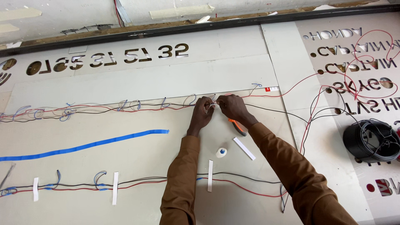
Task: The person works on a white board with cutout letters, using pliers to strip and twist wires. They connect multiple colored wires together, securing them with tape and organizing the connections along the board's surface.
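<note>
Both the left hand (201,111) and right hand (231,106) have fingers pinched on the wires (213,104) at the panel's (137,154) upper run, apparently mid-joining; steady twisting seems called for.

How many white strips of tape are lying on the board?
4: far-left strip, one on the lower wires left of the arms, one between the arms, one loose by the right forearm.
</note>
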